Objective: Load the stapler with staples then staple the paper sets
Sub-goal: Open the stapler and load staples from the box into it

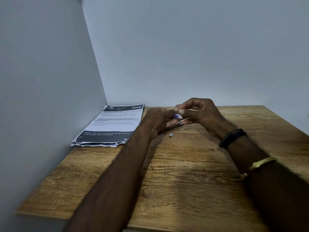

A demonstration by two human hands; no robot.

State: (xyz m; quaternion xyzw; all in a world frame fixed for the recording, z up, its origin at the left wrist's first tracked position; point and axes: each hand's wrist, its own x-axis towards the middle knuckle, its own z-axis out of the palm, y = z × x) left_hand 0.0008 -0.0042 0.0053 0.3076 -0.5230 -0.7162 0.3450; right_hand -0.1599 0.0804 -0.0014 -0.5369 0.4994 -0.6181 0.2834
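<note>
Evidently the left hand [157, 119] grasped the stapler [178, 122], its long axis running nine to three. Right hand [199, 113], at three o'clock, pinched something unidentifiable just above it; a staple strip [171, 135] lay at six o'clock, untouched.

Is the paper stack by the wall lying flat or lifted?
Flat. The paper stack lies printed side up on the table in the wall corner; neither the left hand nor the right hand touches it.

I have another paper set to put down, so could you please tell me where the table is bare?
Bare: wooden table near edge, and right of the right hand. Crowded: printed paper stack at the far-left corner, both hands mid-table.
</note>
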